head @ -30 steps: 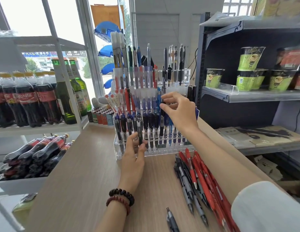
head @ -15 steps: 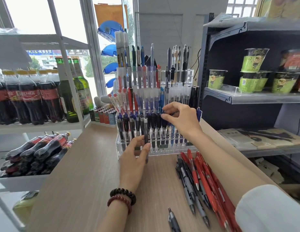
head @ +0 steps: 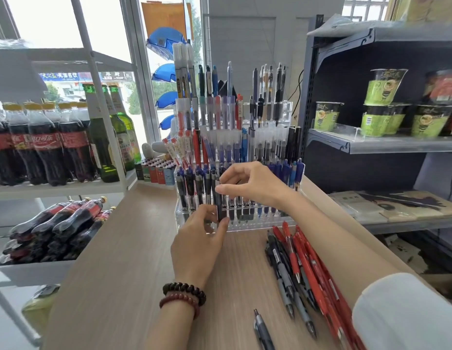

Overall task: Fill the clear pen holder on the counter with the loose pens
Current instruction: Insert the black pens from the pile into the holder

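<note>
While you look down at the table, your right hand is raised in front of the clear pen holder, its thumb and forefinger pinching the top of a dark pen that stands upright in the holder's front row. Your left hand sits just below, at the holder's front edge, with the thumb on one side and curled fingers on the other side of that same pen's lower end, gripping it there. The holder rises in tiers at the far end of the table, and most of its slots are filled with blue, black and red pens, while several holes in the front row to the right of your pen show dark and open. The loose pens lie in a heap on the table under your right forearm, red ones mixed with grey and dark ones, tips pointing towards you. A single pen lies apart from them, near the bottom edge. Two bead bracelets circle your left wrist.
</note>
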